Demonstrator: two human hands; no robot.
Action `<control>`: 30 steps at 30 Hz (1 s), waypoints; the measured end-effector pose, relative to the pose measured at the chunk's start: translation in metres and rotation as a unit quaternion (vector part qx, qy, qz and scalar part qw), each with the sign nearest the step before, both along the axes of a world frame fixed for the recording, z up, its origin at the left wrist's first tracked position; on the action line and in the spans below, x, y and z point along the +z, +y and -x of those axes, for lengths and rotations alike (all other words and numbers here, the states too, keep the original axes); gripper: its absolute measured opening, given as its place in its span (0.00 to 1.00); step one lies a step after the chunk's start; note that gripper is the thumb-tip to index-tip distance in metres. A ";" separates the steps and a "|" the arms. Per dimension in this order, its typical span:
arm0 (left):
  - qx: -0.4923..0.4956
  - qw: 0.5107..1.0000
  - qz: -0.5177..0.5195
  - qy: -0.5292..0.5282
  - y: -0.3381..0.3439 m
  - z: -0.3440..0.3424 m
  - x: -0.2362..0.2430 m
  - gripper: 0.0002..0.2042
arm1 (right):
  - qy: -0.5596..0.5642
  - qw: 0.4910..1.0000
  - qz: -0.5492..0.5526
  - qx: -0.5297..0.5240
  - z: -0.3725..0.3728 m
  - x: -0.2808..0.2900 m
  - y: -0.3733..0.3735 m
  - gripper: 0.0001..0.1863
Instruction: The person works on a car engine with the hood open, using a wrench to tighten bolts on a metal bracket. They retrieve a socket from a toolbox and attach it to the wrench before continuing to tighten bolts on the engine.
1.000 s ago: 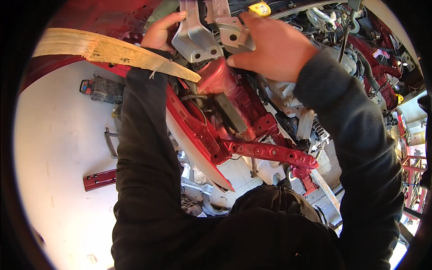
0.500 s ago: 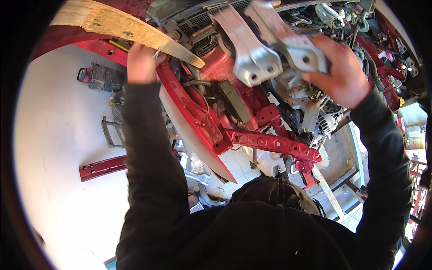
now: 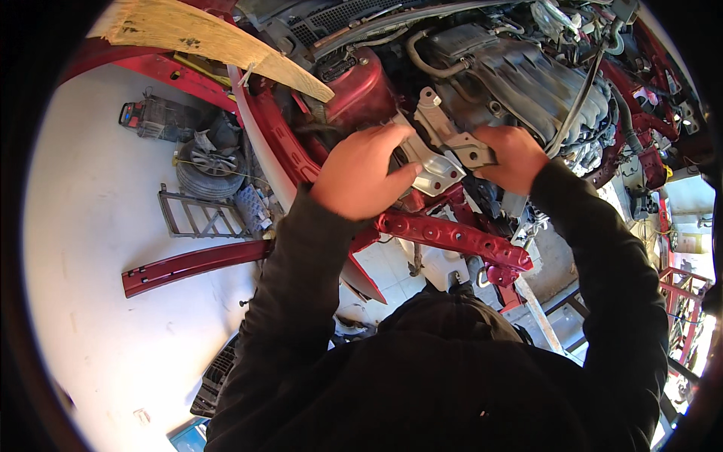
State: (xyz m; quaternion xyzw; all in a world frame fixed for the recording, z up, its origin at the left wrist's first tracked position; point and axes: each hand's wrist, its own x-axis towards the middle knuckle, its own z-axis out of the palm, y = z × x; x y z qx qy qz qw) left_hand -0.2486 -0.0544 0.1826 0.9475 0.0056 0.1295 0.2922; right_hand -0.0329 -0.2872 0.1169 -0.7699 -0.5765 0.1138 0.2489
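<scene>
Silver bracket (image 3: 431, 164) sits between engine cover (image 3: 527, 79) and red crossbar (image 3: 452, 233) as seen from above; left hand (image 3: 361, 173) has fingers around its left side, right hand (image 3: 514, 158) grips its right end. Left hand just came over from beside wooden plank (image 3: 218, 41), so support is now two-handed.

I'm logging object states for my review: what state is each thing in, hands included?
Silver bracket: held in both hands, visible bolt holes unfilled.
Left hand: closed on the bracket's left arm.
Right hand: closed on its right arm.
Engine: exposed from above.
Wheel: unmounted, tyre fitted.
Wooden beam: slanted, partly out of view.
</scene>
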 end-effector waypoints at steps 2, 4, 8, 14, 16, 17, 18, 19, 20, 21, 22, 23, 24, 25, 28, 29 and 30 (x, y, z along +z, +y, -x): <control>-0.016 0.995 -0.091 0.028 0.006 -0.018 -0.012 0.22 | 0.025 0.999 0.019 -0.016 -0.002 -0.017 0.008 0.26; -0.011 0.990 -0.129 0.050 0.009 -0.035 -0.028 0.19 | 0.066 0.996 0.033 -0.047 -0.005 -0.031 0.013 0.26; 0.001 0.968 -0.202 0.149 0.011 -0.067 -0.053 0.21 | 0.099 0.993 0.032 -0.060 -0.014 -0.050 0.017 0.26; 0.018 0.932 -0.291 0.216 -0.003 -0.096 -0.074 0.26 | 0.119 0.990 0.065 -0.039 -0.022 -0.060 0.018 0.28; 0.038 0.936 -0.268 0.225 -0.007 -0.102 -0.083 0.32 | 0.019 0.999 0.030 0.016 -0.018 -0.063 0.015 0.28; 0.049 0.940 -0.258 0.218 -0.009 -0.104 -0.088 0.34 | -0.031 0.999 0.017 0.035 -0.015 -0.063 0.012 0.28; 0.061 0.943 -0.252 0.208 -0.011 -0.105 -0.093 0.35 | -0.076 0.997 0.008 0.013 -0.010 -0.064 0.009 0.29; 0.063 0.942 -0.264 0.196 -0.013 -0.103 -0.098 0.38 | -0.121 0.993 0.002 -0.015 -0.005 -0.064 0.005 0.30; 0.074 0.940 -0.268 0.196 -0.013 -0.105 -0.102 0.38 | -0.159 0.986 0.021 -0.043 0.001 -0.064 0.001 0.30; 0.085 0.935 -0.274 0.208 -0.014 -0.106 -0.105 0.39 | -0.166 0.984 0.011 -0.057 0.005 -0.064 -0.002 0.30; 0.096 0.930 -0.279 0.220 -0.014 -0.108 -0.107 0.39 | -0.167 0.983 0.026 -0.072 0.009 -0.063 -0.004 0.30; 0.107 0.925 -0.285 0.227 -0.013 -0.110 -0.108 0.51 | -0.168 0.981 0.040 -0.088 0.013 -0.062 -0.006 0.30; 0.111 0.925 -0.278 0.235 -0.013 -0.111 -0.108 0.56 | -0.166 0.979 0.049 -0.106 0.016 -0.061 -0.007 0.30; 0.116 0.924 -0.272 0.242 -0.013 -0.112 -0.107 0.60 | -0.164 0.980 0.031 -0.107 0.018 -0.060 -0.007 0.29; 0.110 0.910 -0.238 0.320 -0.011 -0.121 -0.105 0.73 | -0.132 0.983 0.038 -0.121 0.019 -0.060 -0.007 0.28; 0.112 0.911 -0.235 0.321 -0.012 -0.123 -0.105 0.73 | -0.121 0.983 0.038 -0.131 0.019 -0.061 -0.008 0.27; 0.112 0.911 -0.229 0.325 -0.012 -0.124 -0.106 0.73 | -0.135 0.981 0.028 -0.134 0.019 -0.062 -0.008 0.26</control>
